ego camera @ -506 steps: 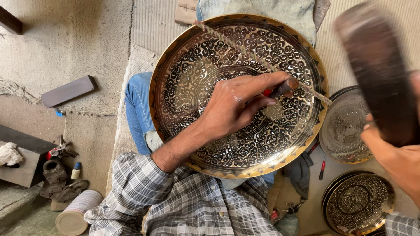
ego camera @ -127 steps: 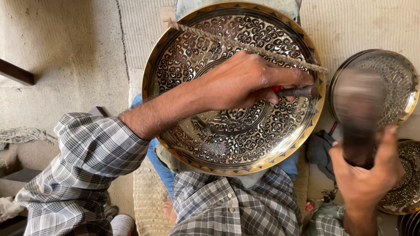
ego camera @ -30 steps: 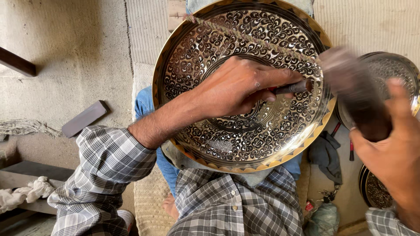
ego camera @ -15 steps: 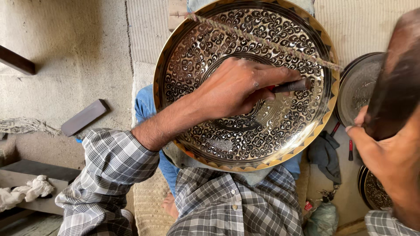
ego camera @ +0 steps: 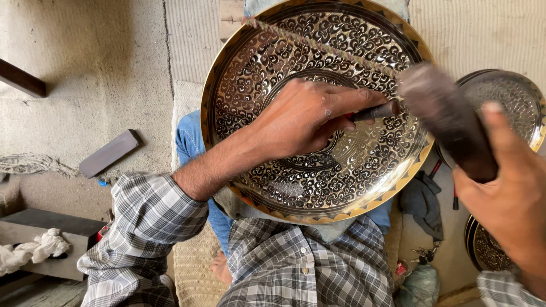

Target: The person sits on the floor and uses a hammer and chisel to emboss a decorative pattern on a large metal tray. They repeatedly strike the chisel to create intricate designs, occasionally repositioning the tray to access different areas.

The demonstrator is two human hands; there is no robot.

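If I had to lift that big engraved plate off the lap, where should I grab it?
Probably by the gold rim of the engraved plate, at its lower-left edge, coming from the left. That edge overhangs the lap and is bare, while the left hand with the chisel covers the centre and the right hand's mallet crowds the right side.

My left grip rests on the tray (lapped); smaller plate lies right, slab left.
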